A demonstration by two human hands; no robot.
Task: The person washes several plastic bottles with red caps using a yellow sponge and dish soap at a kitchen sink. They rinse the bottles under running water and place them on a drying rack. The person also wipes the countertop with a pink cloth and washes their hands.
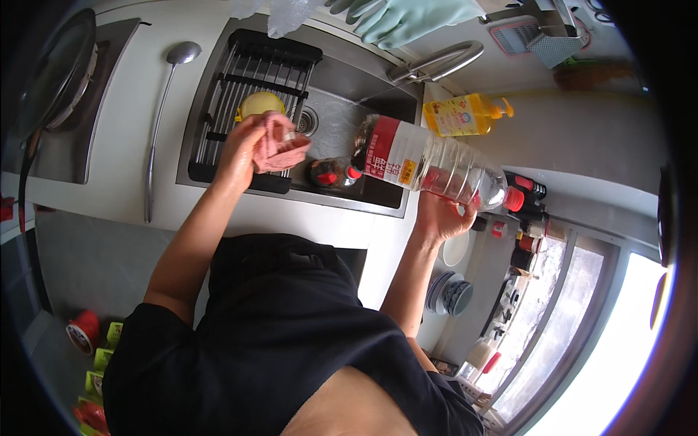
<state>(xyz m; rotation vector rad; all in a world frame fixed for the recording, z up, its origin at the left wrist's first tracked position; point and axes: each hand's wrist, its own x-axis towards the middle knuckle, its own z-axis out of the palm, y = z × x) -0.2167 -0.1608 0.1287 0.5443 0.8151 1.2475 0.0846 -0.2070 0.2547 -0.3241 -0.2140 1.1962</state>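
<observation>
My left hand (pixel 238 151) grips a crumpled pink cloth (pixel 276 149) over the black-ended metal rack in the sink. In my right hand (pixel 440 219) lies a large clear plastic bottle (pixel 454 171), tilted on its side. Its red cap is on, and it has a red and white label; the base end looks dark. Below that base, a smaller dark bottle (pixel 327 173) with red parts rests in the sink (pixel 338 120). A round yellow item (pixel 260 104) sits on the drying rack (pixel 280 48), partly hidden by my left hand and the cloth.
A curved faucet (pixel 443 64) stands behind the sink, near a yellow pump bottle (pixel 462 116). Pale green gloves (pixel 407 18) lie along the back. To the left are a ladle (pixel 161 109) and a dark pan (pixel 69 73) on the stove. Stacked plates (pixel 445 292) stand at right.
</observation>
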